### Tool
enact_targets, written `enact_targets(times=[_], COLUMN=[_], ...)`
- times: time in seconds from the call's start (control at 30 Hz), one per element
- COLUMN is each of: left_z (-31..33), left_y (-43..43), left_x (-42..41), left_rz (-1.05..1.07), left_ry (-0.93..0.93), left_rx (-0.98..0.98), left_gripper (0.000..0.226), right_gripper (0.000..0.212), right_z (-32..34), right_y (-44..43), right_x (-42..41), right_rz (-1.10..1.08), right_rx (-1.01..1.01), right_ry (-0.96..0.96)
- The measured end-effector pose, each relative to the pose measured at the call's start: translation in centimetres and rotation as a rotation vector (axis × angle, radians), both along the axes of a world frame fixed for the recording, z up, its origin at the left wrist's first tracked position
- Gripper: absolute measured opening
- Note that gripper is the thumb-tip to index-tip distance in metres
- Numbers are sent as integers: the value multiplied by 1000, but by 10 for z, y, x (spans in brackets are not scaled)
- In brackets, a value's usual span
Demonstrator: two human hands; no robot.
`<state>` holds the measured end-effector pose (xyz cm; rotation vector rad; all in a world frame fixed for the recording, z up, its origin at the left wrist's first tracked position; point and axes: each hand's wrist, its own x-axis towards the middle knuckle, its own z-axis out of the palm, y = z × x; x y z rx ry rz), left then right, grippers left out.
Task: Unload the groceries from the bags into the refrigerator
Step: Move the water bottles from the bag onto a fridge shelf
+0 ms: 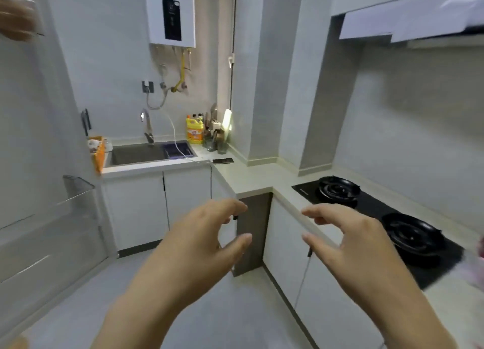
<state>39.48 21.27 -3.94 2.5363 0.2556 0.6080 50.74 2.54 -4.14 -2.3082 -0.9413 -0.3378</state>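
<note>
Both hands were raised in front of the body, above the floor, and neither held anything. The left hand [207,241] had its fingers loosely curved with the thumb set apart from them. The right hand [351,241] mirrored it, with fingers and thumb bent toward each other across a clear gap. The 2 hands faced each other and did not touch. What appeared to be the refrigerator [34,165] filled the left edge, with a clear door shelf [78,189] jutting into the room; its interior was out of sight. The only sign of the groceries was a pale, smeared shape with a touch of pink [471,267] at the far right edge. It seemed to rest on the counter [256,181] just past the nearer burner of the hob [372,206]. It was too blurred to confirm as a bag, and its long axis could not be told. On that reading, the load lay to the right of both hands and nearer the right 1. The refrigerator stood on the opposite side, nearer the left hand. The coming move probably called for a reach to the right, led by the right hand. Anything lifted would then have to cross the whole body leftward to reach a shelf.
</note>
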Motion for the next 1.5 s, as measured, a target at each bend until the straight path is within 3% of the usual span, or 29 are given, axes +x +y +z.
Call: enact_targets(times=[0.7, 0.97, 1.5], left_z=[-39, -52, -53], left_y=[-81, -148, -319], left_x=[248, 301, 409], left_rz=[-875, -1039, -1165], left_ry=[123, 170, 171], left_rx=[-52, -47, 37], left_gripper=[39, 38, 37], right_gripper=[28, 30, 21], right_z=[-30, -42, -59], right_y=[-99, -155, -318], right_x=[65, 93, 191], right_rz=[-876, -1040, -1120], right_rx=[-28, 8, 98], right_ry=[209, 240, 284])
